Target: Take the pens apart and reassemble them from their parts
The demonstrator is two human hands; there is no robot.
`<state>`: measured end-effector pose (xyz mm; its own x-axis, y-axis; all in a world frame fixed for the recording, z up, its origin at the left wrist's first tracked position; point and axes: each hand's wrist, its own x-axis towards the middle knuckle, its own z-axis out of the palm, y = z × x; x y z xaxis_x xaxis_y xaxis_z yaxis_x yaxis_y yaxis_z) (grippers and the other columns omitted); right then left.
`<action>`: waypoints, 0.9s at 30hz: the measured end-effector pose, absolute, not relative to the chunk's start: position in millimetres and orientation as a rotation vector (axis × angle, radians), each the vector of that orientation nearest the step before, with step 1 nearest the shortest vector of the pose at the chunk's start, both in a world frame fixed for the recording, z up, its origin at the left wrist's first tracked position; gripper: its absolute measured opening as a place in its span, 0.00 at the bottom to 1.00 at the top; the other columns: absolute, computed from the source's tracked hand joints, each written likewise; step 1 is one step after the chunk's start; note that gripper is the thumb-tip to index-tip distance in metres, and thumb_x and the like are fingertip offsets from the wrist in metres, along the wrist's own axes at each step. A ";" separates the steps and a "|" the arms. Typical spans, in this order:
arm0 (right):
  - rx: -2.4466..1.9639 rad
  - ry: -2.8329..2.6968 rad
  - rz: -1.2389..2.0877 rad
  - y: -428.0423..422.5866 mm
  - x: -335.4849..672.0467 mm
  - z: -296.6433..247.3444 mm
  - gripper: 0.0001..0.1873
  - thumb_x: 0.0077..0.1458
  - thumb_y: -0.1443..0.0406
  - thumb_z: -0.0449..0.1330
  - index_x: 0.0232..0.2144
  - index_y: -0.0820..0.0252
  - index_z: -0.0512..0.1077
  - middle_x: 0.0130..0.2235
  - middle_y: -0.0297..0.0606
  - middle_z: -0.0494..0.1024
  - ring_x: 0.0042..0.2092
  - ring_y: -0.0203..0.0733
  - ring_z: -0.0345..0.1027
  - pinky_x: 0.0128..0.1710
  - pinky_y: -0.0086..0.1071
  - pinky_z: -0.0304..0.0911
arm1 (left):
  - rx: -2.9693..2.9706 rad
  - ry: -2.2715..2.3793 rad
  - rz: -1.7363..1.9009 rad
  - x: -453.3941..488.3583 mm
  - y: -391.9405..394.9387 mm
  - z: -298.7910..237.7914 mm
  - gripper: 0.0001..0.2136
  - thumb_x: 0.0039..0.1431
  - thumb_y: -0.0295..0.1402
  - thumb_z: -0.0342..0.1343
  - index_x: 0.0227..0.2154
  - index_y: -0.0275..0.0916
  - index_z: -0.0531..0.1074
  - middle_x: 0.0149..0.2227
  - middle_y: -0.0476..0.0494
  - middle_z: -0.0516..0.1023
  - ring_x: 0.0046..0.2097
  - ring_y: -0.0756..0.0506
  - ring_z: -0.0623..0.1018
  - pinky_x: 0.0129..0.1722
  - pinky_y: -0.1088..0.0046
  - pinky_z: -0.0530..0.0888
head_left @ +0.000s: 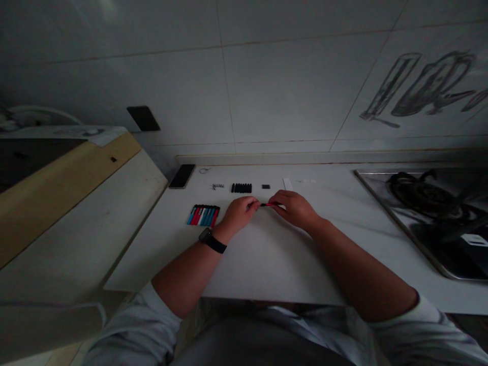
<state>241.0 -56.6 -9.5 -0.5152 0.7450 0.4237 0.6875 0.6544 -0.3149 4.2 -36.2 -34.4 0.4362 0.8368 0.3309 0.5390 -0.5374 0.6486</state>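
Observation:
A thin pen (270, 204) with a red barrel and a black end lies level between my two hands, just above the counter. My right hand (292, 206) pinches the red barrel. At the black end, my left hand (242, 209) is closed with thumb and fingertips together; its fingers hide the tip. To the left, a row of pens (203, 215) in red, blue and white with black ends lies side by side. Beyond my left hand is a row of short black pieces (241, 188). A small dark rectangular piece (266, 186) lies beyond the pen.
Tiny metallic pieces (217, 186) lie near a phone (182, 176). A white strip (286, 183) and faint clear pieces (306, 181) are beyond my right hand. A gas stove (423, 203) borders the white counter (267, 264) on the right; a panelled box (95, 203) stands left.

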 end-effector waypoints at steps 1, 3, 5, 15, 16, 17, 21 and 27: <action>-1.101 -2.341 0.139 -56.6 240.7 -9.8 0.08 0.66 0.66 0.60 0.42 0.58 0.79 0.41 0.42 0.81 0.41 0.44 0.74 0.42 0.35 0.66 | 2.239 1.167 0.873 4.3 -36.4 -33.8 0.13 0.71 0.36 0.53 0.31 0.38 0.77 0.32 0.46 0.81 0.35 0.46 0.77 0.36 0.71 0.68; -1.087 -2.344 0.126 -56.7 239.9 -10.3 0.07 0.66 0.66 0.60 0.41 0.58 0.79 0.41 0.42 0.81 0.41 0.44 0.73 0.43 0.35 0.66 | 2.226 1.185 0.849 4.6 -36.9 -33.0 0.15 0.71 0.36 0.53 0.29 0.38 0.76 0.30 0.47 0.80 0.34 0.47 0.77 0.35 0.71 0.67; -1.085 -2.348 0.106 -57.0 238.6 -10.7 0.06 0.65 0.68 0.60 0.40 0.59 0.79 0.41 0.42 0.80 0.42 0.45 0.73 0.43 0.35 0.65 | 2.203 1.203 0.833 5.1 -37.2 -33.0 0.16 0.71 0.37 0.52 0.28 0.38 0.75 0.29 0.47 0.80 0.33 0.47 0.77 0.35 0.71 0.66; -1.091 -2.324 0.040 -57.4 238.0 -10.9 0.05 0.64 0.69 0.61 0.40 0.58 0.78 0.40 0.41 0.81 0.42 0.45 0.74 0.44 0.37 0.63 | 2.165 1.135 0.910 5.9 -35.8 -37.3 0.08 0.68 0.35 0.56 0.35 0.39 0.76 0.36 0.46 0.82 0.39 0.46 0.79 0.42 0.69 0.72; -1.094 -2.316 0.036 -56.9 238.7 -11.1 0.05 0.64 0.68 0.61 0.41 0.58 0.78 0.40 0.41 0.81 0.42 0.45 0.74 0.45 0.37 0.63 | 2.158 1.121 0.956 6.0 -35.8 -37.4 0.05 0.67 0.34 0.59 0.39 0.40 0.76 0.40 0.45 0.82 0.42 0.46 0.80 0.45 0.69 0.73; -1.096 -2.308 0.031 -56.4 239.4 -11.1 0.05 0.64 0.68 0.62 0.41 0.58 0.78 0.40 0.41 0.82 0.42 0.45 0.74 0.45 0.37 0.62 | 2.142 1.118 1.000 6.0 -35.9 -37.5 0.06 0.66 0.34 0.60 0.42 0.40 0.76 0.43 0.44 0.82 0.44 0.45 0.80 0.47 0.69 0.74; -1.089 -2.278 0.009 -55.6 240.7 -9.8 0.05 0.66 0.66 0.61 0.41 0.58 0.78 0.41 0.41 0.81 0.42 0.45 0.74 0.45 0.37 0.63 | 2.101 1.169 1.050 4.0 -35.1 -37.2 0.09 0.71 0.38 0.53 0.45 0.40 0.74 0.44 0.42 0.81 0.46 0.45 0.80 0.48 0.67 0.74; -1.080 -2.278 0.000 -55.5 241.7 -9.2 0.07 0.67 0.64 0.60 0.42 0.58 0.78 0.41 0.41 0.81 0.42 0.45 0.74 0.45 0.38 0.63 | 2.128 1.205 0.948 2.4 -32.6 -39.7 0.15 0.73 0.39 0.49 0.32 0.39 0.73 0.33 0.45 0.78 0.37 0.45 0.77 0.41 0.67 0.73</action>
<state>241.7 -55.5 -9.2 -0.4808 0.7017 0.5257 0.7019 0.6674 -0.2488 2.4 -32.6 -39.7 0.3615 0.8756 0.3203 0.5175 -0.4742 0.7123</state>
